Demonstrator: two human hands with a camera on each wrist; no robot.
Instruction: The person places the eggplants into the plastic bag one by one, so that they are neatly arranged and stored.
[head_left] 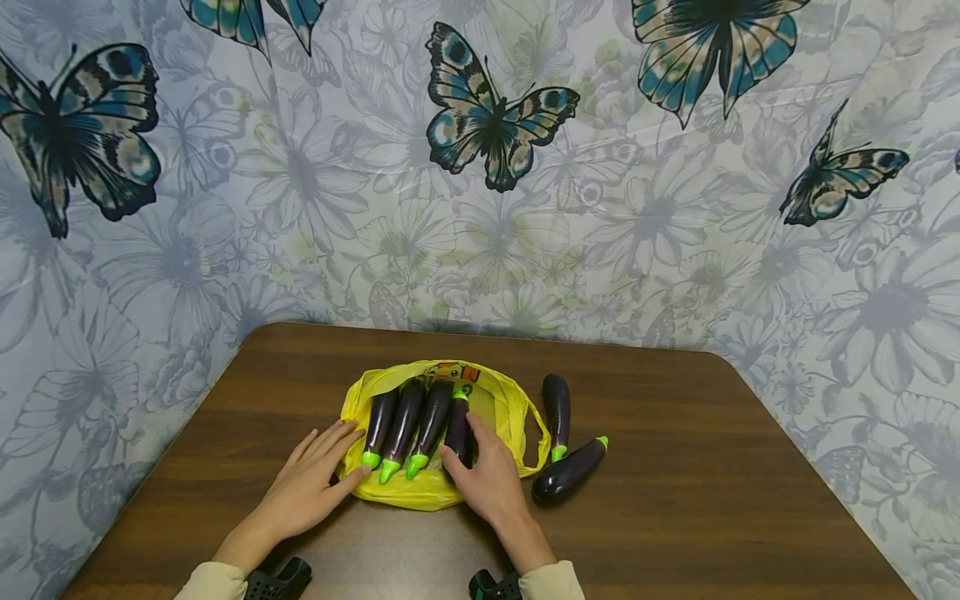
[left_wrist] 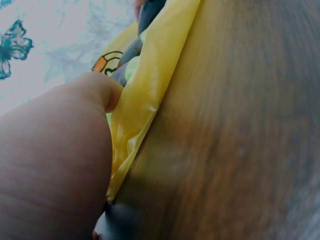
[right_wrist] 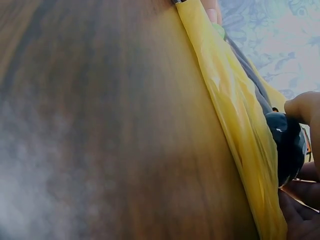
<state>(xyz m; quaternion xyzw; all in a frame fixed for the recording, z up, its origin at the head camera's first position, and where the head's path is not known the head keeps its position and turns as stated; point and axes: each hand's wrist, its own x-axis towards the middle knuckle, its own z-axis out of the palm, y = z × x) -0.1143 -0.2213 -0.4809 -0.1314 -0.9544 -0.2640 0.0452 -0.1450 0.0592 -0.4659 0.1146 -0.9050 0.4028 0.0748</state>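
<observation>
A yellow plastic bag (head_left: 408,497) lies on the table with its mouth toward me. Inside, three eggplants (head_left: 402,423) lie side by side, green ends toward the front. My right hand (head_left: 491,475) grips another eggplant (head_left: 460,433) at the bag's right part, its green end pointing back. In the right wrist view, thumb and fingers sit around that dark eggplant (right_wrist: 287,147). My left hand (head_left: 311,479) rests against the bag's left side, fingers extended and thumb at its front edge. A dark rounded thing (left_wrist: 117,224) shows partly beneath the left hand; its kind is unclear.
Two more eggplants lie right of the bag: one upright in view (head_left: 557,408), one slanted (head_left: 572,471) with its green end to the right. The bag's handle loop (head_left: 545,442) reaches toward them. Behind the brown table (head_left: 675,500) hangs a butterfly-patterned cloth (head_left: 525,250).
</observation>
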